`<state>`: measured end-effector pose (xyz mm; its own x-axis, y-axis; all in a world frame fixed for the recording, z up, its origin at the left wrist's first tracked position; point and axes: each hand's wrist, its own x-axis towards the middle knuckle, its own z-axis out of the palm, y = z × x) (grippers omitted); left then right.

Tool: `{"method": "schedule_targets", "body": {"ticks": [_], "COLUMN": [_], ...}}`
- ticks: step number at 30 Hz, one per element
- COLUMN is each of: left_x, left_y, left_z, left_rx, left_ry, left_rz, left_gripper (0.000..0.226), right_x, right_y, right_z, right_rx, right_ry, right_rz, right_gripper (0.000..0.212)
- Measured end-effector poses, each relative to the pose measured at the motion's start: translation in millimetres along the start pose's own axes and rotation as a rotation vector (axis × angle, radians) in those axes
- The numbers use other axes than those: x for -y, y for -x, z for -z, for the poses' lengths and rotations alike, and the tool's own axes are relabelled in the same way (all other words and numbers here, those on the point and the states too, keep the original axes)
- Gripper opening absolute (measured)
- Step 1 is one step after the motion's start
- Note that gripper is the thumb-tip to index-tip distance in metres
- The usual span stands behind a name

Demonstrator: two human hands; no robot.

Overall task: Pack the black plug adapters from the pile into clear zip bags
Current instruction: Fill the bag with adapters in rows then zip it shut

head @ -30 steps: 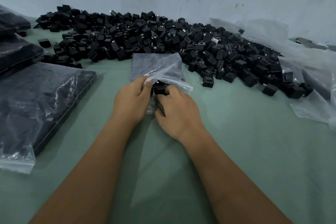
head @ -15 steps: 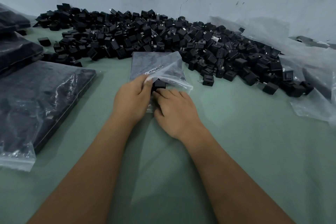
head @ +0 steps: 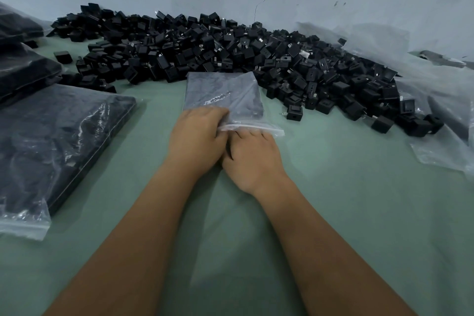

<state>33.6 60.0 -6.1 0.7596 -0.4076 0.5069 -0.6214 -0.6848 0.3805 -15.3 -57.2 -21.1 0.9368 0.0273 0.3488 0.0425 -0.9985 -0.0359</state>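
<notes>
Zip bag (head: pixel 225 96) lies flat on green surface (head: pixel 359 200), adapter pile (head: pixel 230 51) at its 12 o'clock. Left hand (head: pixel 196 141) fingers curled, pinching bag's mouth; right hand (head: pixel 252 159) fingers inserted under the opening, grip indeterminate.

The adapter seen at the bag (head: pixel 225 96) mouth is out of sight now; the right hand (head: pixel 252 159) reaches under the zip edge.
</notes>
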Motion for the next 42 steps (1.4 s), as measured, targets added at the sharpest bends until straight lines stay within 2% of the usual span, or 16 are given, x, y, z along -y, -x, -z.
{"method": "schedule_targets", "body": {"ticks": [2, 4, 6, 9, 11, 12, 15, 17, 22, 24, 27, 31, 33, 36, 42], "left_x": [-3, -2, 1, 3, 2, 1, 1, 1, -4, -8, -13, -17, -17, -11, -4], "left_y": [0, 0, 0, 0, -1, -2, -2, -2, -5, -6, -8, -12, -15, -16, -10], "left_z": [-3, -3, -1, -3, -5, -7, -10, -12, -11, -10, -11, -14, -15, -16, -18], "left_rx": [0.076, 0.103, 0.078, 0.111, 0.120, 0.114, 0.084, 0.077, 0.069, 0.054, 0.002, -0.056, -0.078, -0.096, -0.124], "left_ry": [0.034, 0.113, 0.119, -0.010, -0.040, -0.057, -0.076, -0.089, -0.035, 0.009, 0.036, 0.056, 0.082, 0.167, 0.205], "left_rz": [0.017, 0.057, 0.064, -0.040, -0.039, -0.034, -0.020, -0.008, 0.041, 0.072, 0.133, 0.220, 0.270, 0.321, 0.230], "left_gripper": [0.036, 0.035, 0.030, 0.033, 0.035, 0.035, 0.034, 0.034, 0.039, 0.044, 0.040, 0.037, 0.037, 0.037, 0.036], "right_x": [2, 0, -9, -39, -67, -81, -108, -112, -102, -97, -84, -58, -39, -13, -17], "right_y": [1, 2, 1, -8, -14, -16, -18, -20, -17, -13, -7, 5, 11, 15, 9], "right_z": [10, 15, 20, 25, 19, 15, 3, -4, -6, -3, 8, 21, 23, 20, 17], "right_rx": [-0.129, -0.438, -0.704, -0.825, -0.730, -0.613, -0.146, 0.004, -0.265, -0.352, -0.595, -0.829, -0.779, -0.586, -0.296], "right_ry": [-0.039, -0.054, -0.110, -0.426, -0.560, -0.562, -0.449, -0.300, -0.256, -0.341, -0.544, -0.539, -0.537, -0.491, -0.336], "right_rz": [0.054, 0.128, 0.106, -0.235, -0.476, -0.538, -0.606, -0.573, -0.464, -0.487, -0.482, -0.255, -0.108, 0.030, 0.008], "right_gripper": [0.021, 0.007, 0.016, 0.016, 0.019, 0.029, 0.057, 0.059, 0.029, 0.026, 0.027, 0.029, 0.029, 0.033, 0.034]}}
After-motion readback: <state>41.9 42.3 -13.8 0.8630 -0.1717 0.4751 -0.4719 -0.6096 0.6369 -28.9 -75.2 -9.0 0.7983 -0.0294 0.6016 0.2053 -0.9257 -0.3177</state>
